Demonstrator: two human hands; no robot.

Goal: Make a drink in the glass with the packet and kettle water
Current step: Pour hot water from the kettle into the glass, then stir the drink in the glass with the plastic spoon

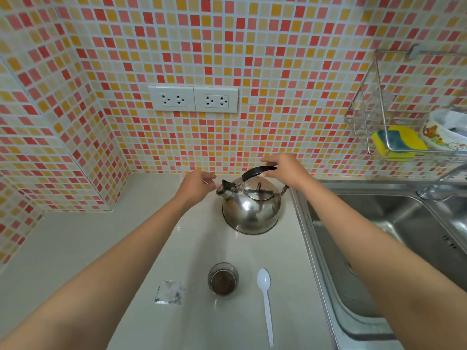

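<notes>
A shiny steel kettle (251, 210) stands on the pale counter at the back, its spout pointing left. My right hand (284, 169) curls over the kettle's black handle, fingers apart and touching it, not clearly gripped. At the spout cap is my left hand (197, 184), its fingertips by the cap and holding nothing. Nearer to me stands a small glass (223, 278) with dark brown powder in its bottom. The torn silver packet (169, 292) lies flat to the left of the glass. A white plastic spoon (265, 304) lies to its right.
A steel sink (394, 238) borders the counter on the right, with a tap at its back. A wire rack (366, 122) on the tiled wall holds a yellow sponge and a bowl. Two double wall sockets (193, 99) sit above the kettle.
</notes>
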